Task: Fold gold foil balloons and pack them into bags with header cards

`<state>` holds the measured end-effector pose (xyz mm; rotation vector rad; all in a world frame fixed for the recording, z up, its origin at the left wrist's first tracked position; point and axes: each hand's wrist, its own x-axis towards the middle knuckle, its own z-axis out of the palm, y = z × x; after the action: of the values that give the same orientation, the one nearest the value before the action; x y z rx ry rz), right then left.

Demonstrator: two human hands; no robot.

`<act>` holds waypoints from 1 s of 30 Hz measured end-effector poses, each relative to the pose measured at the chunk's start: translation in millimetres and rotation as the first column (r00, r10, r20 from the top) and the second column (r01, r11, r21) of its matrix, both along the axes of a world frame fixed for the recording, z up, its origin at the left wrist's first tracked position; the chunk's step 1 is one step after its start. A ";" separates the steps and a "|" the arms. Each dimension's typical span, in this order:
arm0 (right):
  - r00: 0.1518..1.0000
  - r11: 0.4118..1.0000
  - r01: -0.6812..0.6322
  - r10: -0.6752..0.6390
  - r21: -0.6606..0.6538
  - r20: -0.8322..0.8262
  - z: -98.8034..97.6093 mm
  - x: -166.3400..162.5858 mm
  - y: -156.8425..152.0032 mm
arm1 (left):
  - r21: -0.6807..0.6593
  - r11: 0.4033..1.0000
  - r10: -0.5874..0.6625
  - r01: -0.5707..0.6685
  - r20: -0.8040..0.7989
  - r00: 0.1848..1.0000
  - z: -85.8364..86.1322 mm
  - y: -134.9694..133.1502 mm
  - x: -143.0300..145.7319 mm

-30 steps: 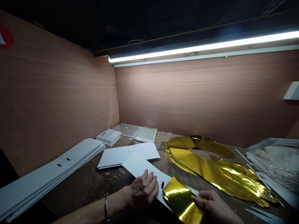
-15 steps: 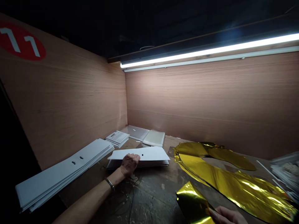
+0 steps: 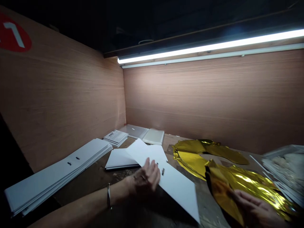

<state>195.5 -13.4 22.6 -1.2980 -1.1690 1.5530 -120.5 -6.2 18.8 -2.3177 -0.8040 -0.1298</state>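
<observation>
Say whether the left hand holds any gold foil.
No, the left hand holds a white card, while a gold foil piece is in the right hand.

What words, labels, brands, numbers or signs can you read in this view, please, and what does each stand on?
"1": white, on the red oval sign on the left wooden wall; the picture's edge cuts off the rest.
Printed cards at the back: too small to read.
White card at the left hand and gold foil in the right hand: no readable text.
</observation>
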 end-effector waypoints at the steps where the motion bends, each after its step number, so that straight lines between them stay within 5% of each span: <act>1: 1.000 1.000 -0.014 0.014 -0.001 0.018 4.4 0.0 -2.4 | 0.038 0.995 -0.093 0.095 -0.033 0.995 -5.6 -8.1 14.2; 5: 0.940 0.992 -0.094 0.116 -0.083 0.322 -13.2 -10.0 -10.4 | 0.088 0.975 -0.210 0.203 0.081 0.974 -22.4 -25.9 45.5; 7: 0.836 0.995 -0.079 0.103 -0.068 0.539 -32.6 -14.1 -10.8 | 0.116 0.986 -0.149 0.121 0.272 0.951 -23.2 -24.4 45.9; 9: 0.755 0.999 -0.052 0.033 0.009 0.655 -47.6 -15.3 -8.8 | 0.088 0.995 -0.012 -0.042 0.537 0.843 -20.4 -19.1 42.0; 10: 0.730 0.998 -0.048 0.003 0.047 0.684 -51.9 -15.1 -7.5 | 0.037 0.992 0.063 -0.121 0.689 0.722 -18.7 -16.1 40.3; 12: 0.689 0.994 -0.063 -0.024 0.093 0.724 -54.3 -14.6 -5.7 | -0.165 0.976 0.202 -0.144 0.931 0.304 -16.7 -10.3 40.4; 14: 0.664 0.990 -0.084 -0.027 0.111 0.747 -50.5 -14.9 -6.1 | -0.363 0.923 0.379 0.125 0.913 -0.151 -17.1 -6.0 46.7; 15: 0.659 0.989 -0.087 -0.031 0.117 0.751 -47.5 -15.5 -7.1 | -0.385 0.868 0.473 0.313 0.833 -0.288 -18.0 -4.6 52.0; 17: 0.653 0.987 -0.087 -0.044 0.133 0.756 -41.0 -17.4 -9.9 | -0.331 0.745 0.605 0.579 0.703 -0.375 -20.2 -3.4 64.7; 20: 0.639 0.985 -0.081 -0.065 0.151 0.766 -33.9 -20.1 -12.1 | -0.374 0.703 0.647 0.605 0.689 -0.326 -23.8 -5.7 81.3; 23: 0.624 0.984 -0.075 -0.078 0.159 0.777 -31.2 -21.2 -9.1 | -0.510 0.678 0.646 0.530 0.757 -0.097 -29.2 -10.9 88.3; 27: 0.620 0.981 -0.092 -0.080 0.173 0.781 -28.1 -22.4 -2.3 | -0.391 0.797 0.217 0.461 0.897 0.385 -43.7 -14.1 87.9; 30: 0.684 0.964 -0.170 -0.035 0.206 0.728 -23.1 -24.4 0.2 | -0.291 0.852 -0.070 0.435 0.760 0.646 -56.3 -14.0 88.7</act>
<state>171.1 -13.2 -0.5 -1.7680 -1.8596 0.8539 -31.8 -20.1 -37.5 -2.8427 -0.9243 -1.1995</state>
